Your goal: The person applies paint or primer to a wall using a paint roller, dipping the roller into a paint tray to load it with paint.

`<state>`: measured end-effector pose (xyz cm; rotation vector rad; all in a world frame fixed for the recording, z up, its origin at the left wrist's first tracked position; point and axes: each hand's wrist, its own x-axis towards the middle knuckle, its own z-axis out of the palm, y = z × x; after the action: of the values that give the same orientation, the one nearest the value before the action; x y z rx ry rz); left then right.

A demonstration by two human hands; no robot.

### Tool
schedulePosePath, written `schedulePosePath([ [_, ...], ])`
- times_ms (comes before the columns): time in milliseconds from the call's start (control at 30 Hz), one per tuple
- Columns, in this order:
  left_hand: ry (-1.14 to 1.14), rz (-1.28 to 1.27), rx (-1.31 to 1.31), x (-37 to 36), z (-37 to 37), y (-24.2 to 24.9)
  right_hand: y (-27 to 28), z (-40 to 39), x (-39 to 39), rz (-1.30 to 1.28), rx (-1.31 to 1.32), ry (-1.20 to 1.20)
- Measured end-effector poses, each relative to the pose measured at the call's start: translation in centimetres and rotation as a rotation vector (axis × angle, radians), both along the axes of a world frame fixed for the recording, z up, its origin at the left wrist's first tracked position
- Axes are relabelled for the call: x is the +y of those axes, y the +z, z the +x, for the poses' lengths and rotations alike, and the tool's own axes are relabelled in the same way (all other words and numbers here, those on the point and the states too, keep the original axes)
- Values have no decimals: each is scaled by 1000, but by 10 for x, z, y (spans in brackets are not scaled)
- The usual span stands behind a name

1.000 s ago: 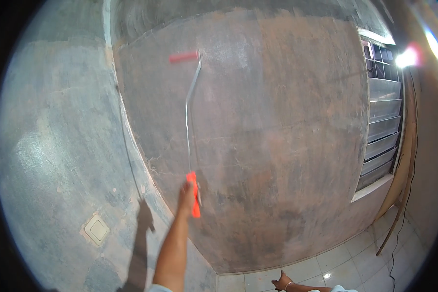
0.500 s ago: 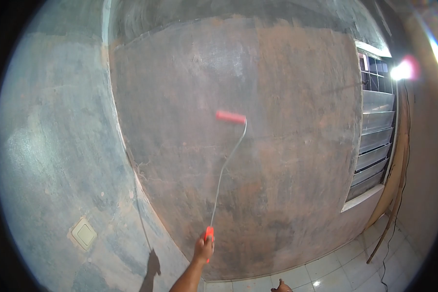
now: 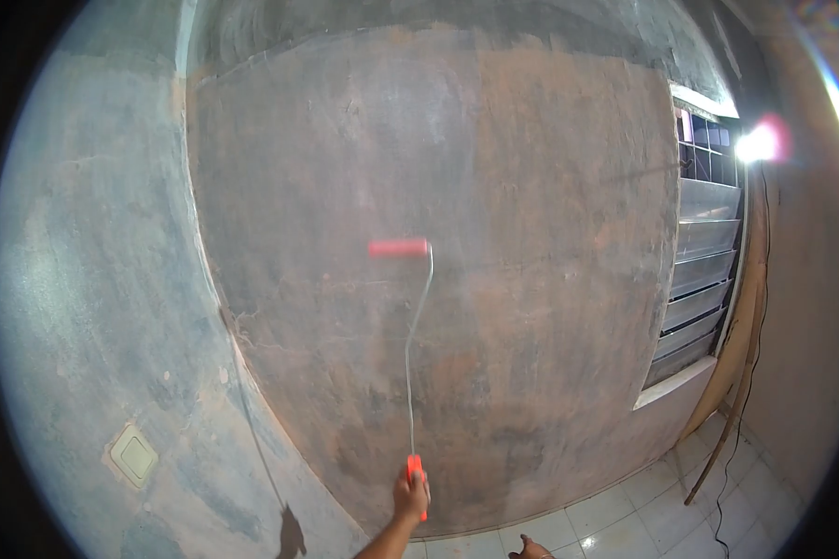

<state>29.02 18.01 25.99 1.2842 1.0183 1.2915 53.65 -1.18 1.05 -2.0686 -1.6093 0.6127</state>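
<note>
My left hand (image 3: 411,494) is closed round the orange handle of a paint roller (image 3: 399,248). The red roller sleeve, slightly blurred, lies level against the grey-brown wall (image 3: 550,307), left of the view's centre. A long, bent metal rod (image 3: 409,354) joins it to the handle. Low at the bottom edge is my right hand (image 3: 531,549), only partly in view, its visible fingers apart and nothing seen in them.
A louvred window (image 3: 704,270) is on the right, beside a bright lamp (image 3: 758,143) with a hanging cable. A wooden stick (image 3: 721,447) leans above the tiled floor (image 3: 615,522). The left wall (image 3: 93,279) bears a switch plate (image 3: 134,456).
The roller sleeve has moved down and left on the wall and turned nearly level. My left hand is a little lower and further right. The view has shifted slightly.
</note>
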Motion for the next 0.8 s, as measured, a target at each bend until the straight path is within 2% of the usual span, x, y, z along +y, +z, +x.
schedulePosePath([
  [33,1,-1,-2,-5,1,-1,-10,10,-7,-1,-2,1],
  [100,-32,-48,8,-7,1,2,-27,26,-17,173,-150,29],
  [133,30,138,10,25,3,17,-28,30,-19,162,-148,39],
  [167,55,163,-7,36,7,86,-22,32,-17,-48,-29,2],
  [200,32,167,64,70,5,134,-14,32,-10,-248,87,-38],
  [233,213,464,237,127,6,165,-14,29,-4,-248,86,-29],
  [267,149,362,107,111,14,252,-19,27,3,-227,82,-11],
  [300,-33,331,-8,110,14,312,-23,27,16,-196,79,4],
  [333,-13,318,-21,116,15,346,-19,23,29,-183,82,4],
  [367,5,296,-42,119,18,360,-13,20,38,-133,148,-5],
  [400,8,288,-55,119,19,347,-9,22,38,-94,203,-11],
  [467,-28,246,-1,114,19,274,-3,23,42,-129,180,-9],
  [500,260,414,202,113,22,202,0,24,48,-144,173,-8],
  [533,371,445,246,106,25,119,5,33,49,-142,164,-3],
  [567,354,425,58,59,36,69,12,39,41,-122,131,0],
  [600,50,72,-73,37,21,-11,17,39,32,-102,102,1],
  [633,145,6,68,15,17,-91,12,41,23,-96,106,-1],
  [667,119,30,74,-16,15,-119,-2,49,15,-8,25,-33],
  [733,92,-5,67,-18,12,-86,-12,59,5,67,-56,-56],
  [767,65,-47,61,-14,10,-61,-11,63,2,-19,-20,-48],
  [800,200,145,78,31,10,-43,-8,63,-7,-111,18,-39],
])
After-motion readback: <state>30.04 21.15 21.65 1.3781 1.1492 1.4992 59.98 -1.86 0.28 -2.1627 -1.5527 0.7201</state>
